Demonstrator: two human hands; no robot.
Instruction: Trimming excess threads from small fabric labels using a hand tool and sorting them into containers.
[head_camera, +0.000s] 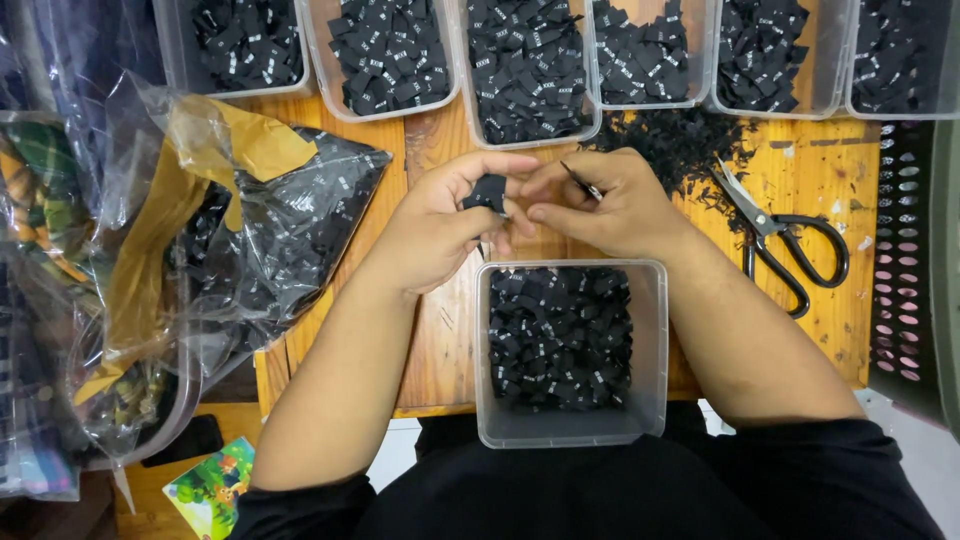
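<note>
clear tub (573, 425), hands (530, 205) pinching black label (488, 192), upright

Head camera looks steeply down, close over the wooden table (440, 350).

A small black fabric label (488, 192), folded and crumpled, sits pinched upright above the wooden table's middle. Beside it on the right, thin dark metal snips (583, 184) angle up-left, their tip just short of the label.

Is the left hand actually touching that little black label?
Touching. The head view shows the left hand pinching the small black label between thumb and fingers, with no gap visible.
</note>
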